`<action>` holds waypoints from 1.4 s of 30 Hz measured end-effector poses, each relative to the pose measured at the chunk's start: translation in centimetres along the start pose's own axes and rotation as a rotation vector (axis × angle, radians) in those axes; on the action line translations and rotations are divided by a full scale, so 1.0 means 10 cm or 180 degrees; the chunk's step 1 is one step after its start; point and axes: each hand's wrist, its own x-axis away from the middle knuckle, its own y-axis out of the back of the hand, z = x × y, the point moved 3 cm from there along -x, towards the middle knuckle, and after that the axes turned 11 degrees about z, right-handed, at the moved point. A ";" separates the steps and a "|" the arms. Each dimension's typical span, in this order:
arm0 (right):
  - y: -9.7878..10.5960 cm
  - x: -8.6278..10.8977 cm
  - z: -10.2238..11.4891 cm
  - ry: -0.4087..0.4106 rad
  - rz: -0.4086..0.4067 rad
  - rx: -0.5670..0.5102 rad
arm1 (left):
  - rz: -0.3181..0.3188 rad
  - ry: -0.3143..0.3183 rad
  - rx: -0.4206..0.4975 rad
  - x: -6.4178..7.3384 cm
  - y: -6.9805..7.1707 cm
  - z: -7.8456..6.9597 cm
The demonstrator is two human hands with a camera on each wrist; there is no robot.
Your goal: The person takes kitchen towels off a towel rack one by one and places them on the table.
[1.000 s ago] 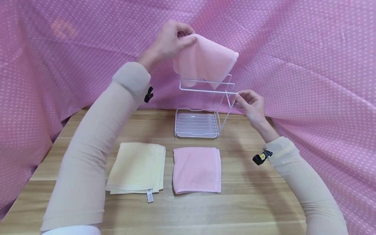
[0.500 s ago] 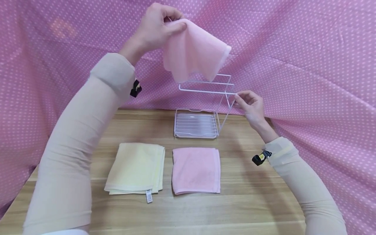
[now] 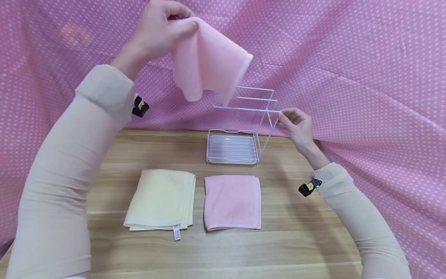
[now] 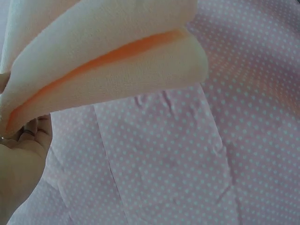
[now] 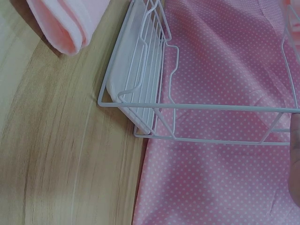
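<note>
My left hand [image 3: 158, 33] pinches the top of a pink towel [image 3: 212, 58], which hangs in loose folds high up, to the left of the rack's upper bars. In the left wrist view the towel [image 4: 112, 51] droops away from the fingers in a doubled fold. With thumb and fingers, my right hand [image 3: 297, 126] grips the front right corner of a white wire rack [image 3: 247, 109]. The rack stands upright at the back of the table, with a wire basket and white tray [image 3: 231, 149] at its base. In the right wrist view only part of the hand [image 5: 295, 159] shows.
A folded pale yellow towel [image 3: 162, 199] with a white tag lies on the wooden table [image 3: 223, 255], front left. To its right lies a folded pink towel [image 3: 232, 201]. Pink dotted cloth [image 3: 348, 77] hangs behind the table and along both sides.
My left hand has moved left and upward with the pink towel, drawing it away from the rack's top bars. The right hand keeps its grip on the rack, which stays in place.
</note>
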 end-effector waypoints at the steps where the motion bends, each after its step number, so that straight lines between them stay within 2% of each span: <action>1: 0.00 0.00 0.00 -0.0002 -0.0002 -0.0002 | 0.0008 0.0003 0.0005 0.02 0.02 0.02; 8: -0.01 -0.01 0.00 -0.0012 -0.0004 0.0003 | -0.0055 0.0034 -0.0084 0.21 0.19 0.16; 13: -0.02 -0.01 0.01 -0.0021 0.0007 -0.0104 | -0.0140 0.0038 0.0015 0.35 0.32 0.23; 19: -0.02 -0.01 0.01 0.0001 0.0021 -0.0070 | -0.0255 0.0065 0.0106 0.51 0.49 0.31; 24: -0.02 -0.01 0.00 0.0022 0.0014 0.0001 | -0.0338 0.0120 0.0007 0.67 0.60 0.41; 31: -0.01 -0.01 0.00 0.0007 0.0008 -0.0001 | -0.0336 0.0235 -0.0180 0.92 0.67 0.54; 42: -0.02 -0.01 0.00 -0.0008 -0.0007 -0.0093 | -0.0288 0.0275 -0.0403 1.28 0.71 0.77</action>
